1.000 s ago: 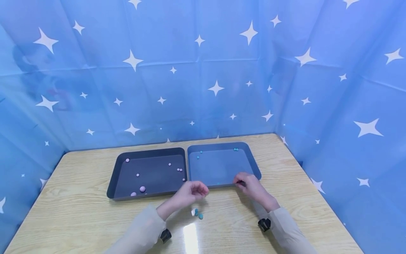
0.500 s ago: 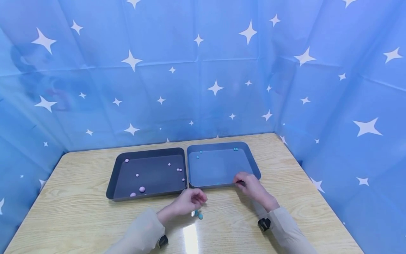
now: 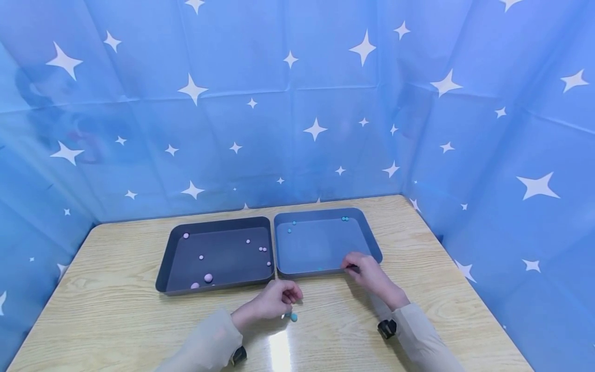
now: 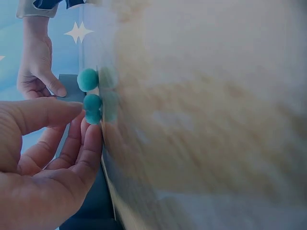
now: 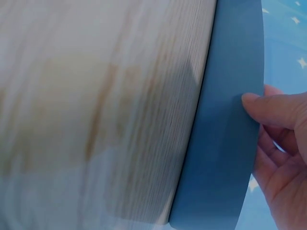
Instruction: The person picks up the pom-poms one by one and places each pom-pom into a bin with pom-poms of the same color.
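My left hand [image 3: 274,299] reaches low over the table in front of the trays, thumb and fingers apart. In the left wrist view, the tip of its thumb [image 4: 72,108] is right beside two small teal pom-poms [image 4: 92,102], and a larger teal pom-pom [image 4: 88,80] lies just past them. From the head, the left hand partly hides this little group. My right hand [image 3: 369,271] holds the near rim of the blue tray [image 3: 321,248]; the right wrist view shows its thumb [image 5: 254,104] over the tray wall [image 5: 220,120] and its fingers behind.
Left of the blue tray stands a dark tray [image 3: 228,268] with several pink pom-poms [image 3: 208,278] of different sizes. Several small teal pom-poms [image 3: 345,218] lie inside the blue tray. A blue curtain [image 3: 260,129] with white stars surrounds the wooden table [image 3: 116,289].
My left hand has come down toward the body, from beside the tray edges to the teal pom-poms, covering part of them. My right hand has stayed on the blue tray's rim.
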Motion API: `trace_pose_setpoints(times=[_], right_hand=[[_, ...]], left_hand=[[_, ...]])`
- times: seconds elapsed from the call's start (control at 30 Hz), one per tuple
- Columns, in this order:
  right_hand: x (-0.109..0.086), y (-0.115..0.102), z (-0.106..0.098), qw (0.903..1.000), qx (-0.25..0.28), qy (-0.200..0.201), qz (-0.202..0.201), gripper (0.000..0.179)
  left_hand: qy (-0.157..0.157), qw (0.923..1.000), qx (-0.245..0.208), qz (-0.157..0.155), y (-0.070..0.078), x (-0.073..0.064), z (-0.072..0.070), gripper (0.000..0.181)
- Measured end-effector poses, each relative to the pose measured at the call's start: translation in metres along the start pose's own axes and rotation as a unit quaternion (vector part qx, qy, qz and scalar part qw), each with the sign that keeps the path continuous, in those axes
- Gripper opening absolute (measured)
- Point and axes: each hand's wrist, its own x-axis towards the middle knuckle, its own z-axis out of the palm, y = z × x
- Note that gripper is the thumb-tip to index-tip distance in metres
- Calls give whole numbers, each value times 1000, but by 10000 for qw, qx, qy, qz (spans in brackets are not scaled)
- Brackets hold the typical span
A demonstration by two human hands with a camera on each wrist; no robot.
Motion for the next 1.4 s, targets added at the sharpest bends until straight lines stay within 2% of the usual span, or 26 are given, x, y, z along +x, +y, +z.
trace_pose_setpoints(times=[0.17,0.33,0.57,0.7,0.97,1.4], right_hand=[[0,1,0,10000,46,-10,-45,25],[0,1,1,10000,13,17,-56,25],[-1,1,1,10000,-9,-18,17,24],[-1,0,0,10000,-24,8,-10,25],[0,-1,0,9999,96,-12,-94,25],[0,0,0,9999,25,82,-111,25]], left_hand=[[-3,9997,217,66,-1,0,0,36],[-54,9981,549,289,-2,0,-1,37],[-106,9926,1056,594,0,-4,-4,36],[-124,9902,1187,723,-1,-4,-5,35],[-169,9894,1185,823,-3,-3,-5,33],[-57,9950,801,601,3,-1,-7,30]])
